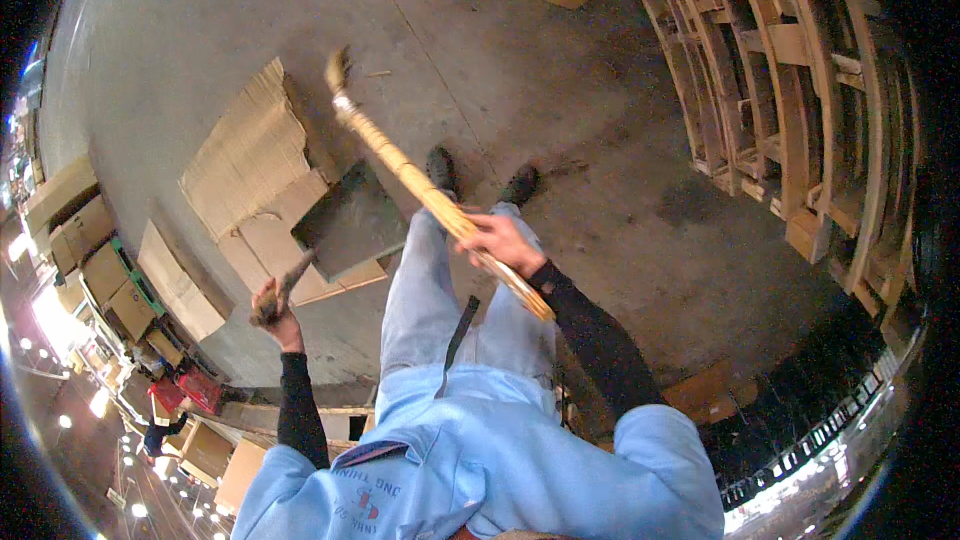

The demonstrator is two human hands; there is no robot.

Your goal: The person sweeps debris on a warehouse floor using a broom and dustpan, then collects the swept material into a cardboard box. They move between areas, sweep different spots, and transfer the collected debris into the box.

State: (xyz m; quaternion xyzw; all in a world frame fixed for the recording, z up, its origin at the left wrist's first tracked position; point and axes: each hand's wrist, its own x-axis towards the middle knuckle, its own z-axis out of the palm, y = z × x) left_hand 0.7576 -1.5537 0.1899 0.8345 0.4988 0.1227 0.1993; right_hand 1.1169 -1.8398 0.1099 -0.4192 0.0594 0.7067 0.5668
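**Broom in one hand, dustpan in the other**

Right hand is wrapped tight round the broom handle, fingers closed over the near part of the stick, so most of it runs far-left past the knuckles down to the bristles on the concrete floor. Left hand is fisted on the dustpan handle; the pan sits right of that hand, over flattened cardboard. Wooden pallets stacked far right.

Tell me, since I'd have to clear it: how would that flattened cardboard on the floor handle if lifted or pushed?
The flattened cardboard looks thin and corrugated, so probably light. Its wide sheets show creases, so they would likely sag or fold if lifted by one edge. Lying flat on the smooth concrete floor, it should slide rather than tip.
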